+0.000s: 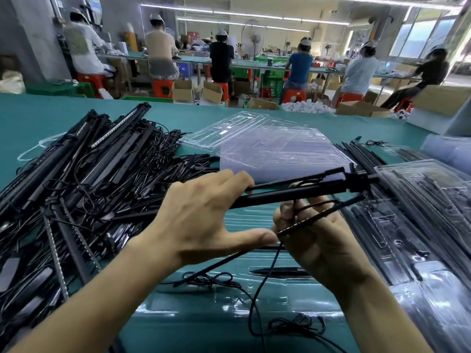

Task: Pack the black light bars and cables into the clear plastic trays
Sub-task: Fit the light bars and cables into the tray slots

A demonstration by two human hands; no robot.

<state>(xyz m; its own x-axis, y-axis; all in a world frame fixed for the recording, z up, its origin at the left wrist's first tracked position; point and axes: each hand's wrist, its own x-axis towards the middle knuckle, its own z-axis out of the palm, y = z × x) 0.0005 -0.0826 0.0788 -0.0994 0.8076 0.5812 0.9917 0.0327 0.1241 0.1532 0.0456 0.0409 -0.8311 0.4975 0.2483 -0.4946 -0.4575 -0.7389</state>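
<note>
This is a factory packing floor. Across the aisle a row of workers (221, 54) in white caps sits on red stools (163, 87) at a long bench (193, 59), backs turned. Open cardboard boxes (183, 91) and green crates (272, 82) crowd the floor under strip lights (229, 12). On the near green table (38, 118), black light bars (76, 159) heap at left and clear plastic trays (267, 146) stack at centre.

head: worn high | faces forward-down | close over green table (204, 118) | workroom beyond
</note>
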